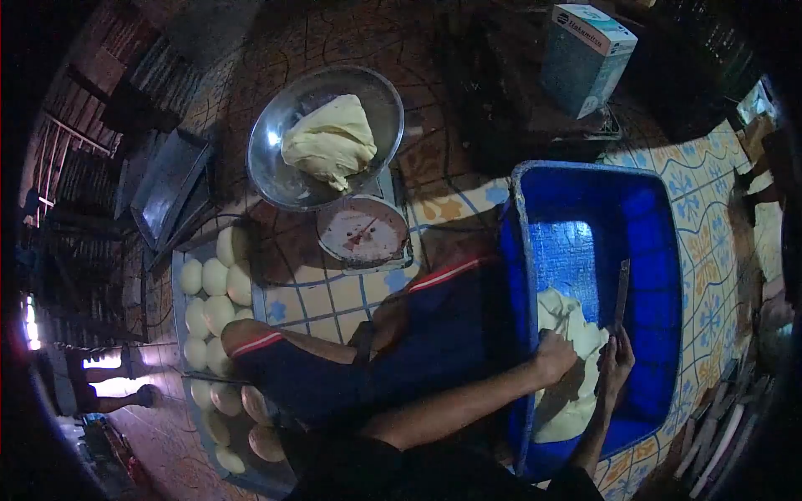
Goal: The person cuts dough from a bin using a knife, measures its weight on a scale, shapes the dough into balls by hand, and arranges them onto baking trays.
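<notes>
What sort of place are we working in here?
Probably a small bakery or home dough-making space: many smooth, round, pale dough balls, a shiny round metal bowl of dough apparently on a round-dialled metal scale, and a large blue plastic tub holding more dough.

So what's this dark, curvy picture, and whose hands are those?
No robot here: a person wears a camera on their head, looking forward and down, so you see their own two hands. Their left hand is on pale dough inside a blue tub. Their right hand holds a long flat blade. On the patterned tiles, a tray holds dough balls. A shiny metal bowl of more dough seems to sit on a dial scale.
</notes>
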A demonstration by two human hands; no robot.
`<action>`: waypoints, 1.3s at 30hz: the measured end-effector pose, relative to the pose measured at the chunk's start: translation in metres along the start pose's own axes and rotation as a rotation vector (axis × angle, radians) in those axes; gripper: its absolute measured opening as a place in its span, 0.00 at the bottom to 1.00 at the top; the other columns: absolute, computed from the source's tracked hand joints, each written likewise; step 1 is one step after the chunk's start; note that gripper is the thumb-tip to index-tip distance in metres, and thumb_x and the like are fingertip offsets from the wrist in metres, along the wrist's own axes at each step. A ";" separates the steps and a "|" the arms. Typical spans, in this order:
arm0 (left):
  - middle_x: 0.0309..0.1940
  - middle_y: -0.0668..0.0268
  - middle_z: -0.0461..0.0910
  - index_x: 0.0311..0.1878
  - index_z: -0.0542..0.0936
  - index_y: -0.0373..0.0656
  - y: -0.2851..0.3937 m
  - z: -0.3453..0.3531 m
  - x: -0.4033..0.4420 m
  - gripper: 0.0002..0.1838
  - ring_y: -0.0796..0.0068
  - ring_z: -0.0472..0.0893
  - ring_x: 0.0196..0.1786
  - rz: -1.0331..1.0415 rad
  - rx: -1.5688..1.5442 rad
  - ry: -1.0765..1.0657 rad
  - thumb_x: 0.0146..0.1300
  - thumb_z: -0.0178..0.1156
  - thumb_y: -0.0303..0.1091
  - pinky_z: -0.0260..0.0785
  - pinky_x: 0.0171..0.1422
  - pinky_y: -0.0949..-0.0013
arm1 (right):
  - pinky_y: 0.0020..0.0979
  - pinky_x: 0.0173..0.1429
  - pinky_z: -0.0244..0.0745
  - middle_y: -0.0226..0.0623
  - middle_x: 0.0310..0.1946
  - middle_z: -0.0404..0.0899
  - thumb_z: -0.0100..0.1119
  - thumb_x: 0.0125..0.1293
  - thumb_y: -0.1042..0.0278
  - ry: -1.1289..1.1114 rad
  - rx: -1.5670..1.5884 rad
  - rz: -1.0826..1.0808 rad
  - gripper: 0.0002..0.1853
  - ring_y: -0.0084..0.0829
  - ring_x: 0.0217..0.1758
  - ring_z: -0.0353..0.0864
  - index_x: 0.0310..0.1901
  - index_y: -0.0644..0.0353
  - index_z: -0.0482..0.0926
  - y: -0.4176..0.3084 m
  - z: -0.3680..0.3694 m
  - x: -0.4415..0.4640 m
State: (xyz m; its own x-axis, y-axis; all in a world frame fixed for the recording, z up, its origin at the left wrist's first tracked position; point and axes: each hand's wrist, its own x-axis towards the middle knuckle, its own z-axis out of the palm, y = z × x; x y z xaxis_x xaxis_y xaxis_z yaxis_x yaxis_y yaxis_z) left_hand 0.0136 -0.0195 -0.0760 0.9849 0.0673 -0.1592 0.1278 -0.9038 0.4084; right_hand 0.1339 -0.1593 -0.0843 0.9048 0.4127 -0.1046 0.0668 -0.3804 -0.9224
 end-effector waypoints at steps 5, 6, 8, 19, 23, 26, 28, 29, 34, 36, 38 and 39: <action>0.26 0.64 0.82 0.29 0.84 0.43 -0.002 -0.015 -0.004 0.06 0.65 0.84 0.35 0.057 -0.075 0.012 0.46 0.65 0.32 0.72 0.36 0.58 | 0.23 0.34 0.66 0.29 0.35 0.77 0.52 0.70 0.69 -0.093 -0.114 0.025 0.20 0.18 0.31 0.69 0.60 0.70 0.71 -0.008 0.004 -0.003; 0.28 0.63 0.82 0.31 0.84 0.42 -0.005 -0.020 -0.009 0.07 0.66 0.83 0.37 0.114 -0.118 0.094 0.46 0.65 0.31 0.72 0.37 0.59 | 0.23 0.34 0.66 0.29 0.35 0.77 0.52 0.70 0.69 -0.092 -0.116 0.020 0.20 0.18 0.31 0.69 0.60 0.70 0.71 -0.010 0.008 -0.005; 0.31 0.63 0.82 0.33 0.84 0.42 -0.007 -0.023 -0.010 0.08 0.67 0.82 0.40 0.177 -0.161 0.177 0.47 0.65 0.30 0.73 0.39 0.60 | 0.24 0.39 0.70 0.34 0.41 0.79 0.54 0.69 0.68 -0.210 -0.078 -0.018 0.23 0.19 0.37 0.72 0.62 0.71 0.68 -0.005 0.016 -0.012; 0.36 0.57 0.78 0.36 0.78 0.35 -0.012 -0.022 -0.011 0.10 0.63 0.80 0.42 0.175 -0.144 0.456 0.49 0.59 0.26 0.71 0.51 0.65 | 0.22 0.20 0.56 0.22 0.18 0.70 0.58 0.66 0.55 -0.371 0.072 0.156 0.21 0.13 0.17 0.63 0.49 0.66 0.78 -0.033 0.022 -0.059; 0.34 0.57 0.78 0.36 0.78 0.35 -0.010 -0.024 -0.007 0.07 0.61 0.79 0.41 0.124 -0.189 0.455 0.53 0.58 0.26 0.70 0.51 0.63 | 0.22 0.20 0.53 0.20 0.16 0.64 0.55 0.68 0.59 -0.423 0.000 0.294 0.22 0.13 0.17 0.59 0.57 0.66 0.74 -0.060 0.015 -0.084; 0.33 0.60 0.77 0.36 0.77 0.35 -0.014 -0.027 -0.003 0.05 0.59 0.78 0.41 0.058 -0.497 0.687 0.58 0.57 0.26 0.70 0.48 0.61 | 0.21 0.21 0.53 0.21 0.16 0.63 0.55 0.67 0.63 -0.460 0.006 0.373 0.24 0.14 0.17 0.58 0.62 0.67 0.71 -0.064 -0.007 -0.112; 0.34 0.60 0.75 0.38 0.76 0.36 -0.022 -0.047 -0.004 0.05 0.59 0.77 0.41 0.032 -0.629 0.714 0.62 0.56 0.28 0.69 0.46 0.60 | 0.21 0.21 0.53 0.21 0.16 0.64 0.55 0.66 0.66 -0.518 0.023 0.404 0.25 0.14 0.17 0.59 0.61 0.70 0.70 -0.059 -0.023 -0.121; 0.36 0.58 0.74 0.41 0.75 0.36 -0.026 -0.065 -0.013 0.08 0.59 0.76 0.43 0.016 -0.753 0.700 0.64 0.56 0.31 0.68 0.48 0.60 | 0.22 0.21 0.56 0.24 0.19 0.68 0.55 0.65 0.68 -0.406 -0.097 0.398 0.25 0.14 0.19 0.62 0.61 0.71 0.70 -0.067 -0.026 -0.125; 0.54 0.49 0.62 0.49 0.75 0.40 -0.093 -0.205 -0.101 0.25 0.51 0.63 0.60 0.151 -0.523 0.917 0.61 0.59 0.54 0.56 0.64 0.47 | 0.29 0.39 0.74 0.39 0.38 0.78 0.55 0.64 0.69 -0.146 -0.253 0.076 0.23 0.28 0.35 0.75 0.60 0.68 0.72 0.017 -0.045 -0.092; 0.67 0.43 0.52 0.50 0.79 0.46 -0.143 -0.240 -0.130 0.24 0.46 0.49 0.73 0.071 -0.266 1.122 0.64 0.54 0.57 0.40 0.73 0.43 | 0.30 0.42 0.72 0.41 0.41 0.76 0.57 0.57 0.77 -0.084 -0.658 -0.139 0.25 0.33 0.38 0.76 0.58 0.65 0.74 0.040 -0.042 -0.073; 0.74 0.50 0.43 0.56 0.79 0.51 -0.186 -0.268 -0.164 0.36 0.49 0.43 0.76 -0.207 -0.159 1.157 0.64 0.40 0.69 0.44 0.74 0.46 | 0.37 0.53 0.71 0.48 0.52 0.72 0.58 0.55 0.78 -0.049 -0.748 -0.156 0.25 0.42 0.51 0.74 0.57 0.61 0.76 0.032 -0.032 -0.065; 0.75 0.53 0.41 0.57 0.78 0.54 -0.212 -0.274 -0.180 0.35 0.48 0.40 0.76 -0.383 0.018 1.049 0.65 0.36 0.69 0.39 0.75 0.44 | 0.38 0.54 0.71 0.49 0.53 0.71 0.59 0.55 0.78 -0.036 -0.674 -0.162 0.25 0.45 0.54 0.72 0.57 0.60 0.75 0.026 -0.027 -0.058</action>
State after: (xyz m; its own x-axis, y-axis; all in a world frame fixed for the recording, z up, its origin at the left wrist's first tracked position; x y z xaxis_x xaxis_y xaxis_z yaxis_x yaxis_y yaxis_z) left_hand -0.1591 0.2754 0.1122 0.4929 0.6580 0.5693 0.4505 -0.7528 0.4800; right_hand 0.0946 -0.2153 -0.0925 0.8478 0.5302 -0.0078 0.4571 -0.7381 -0.4964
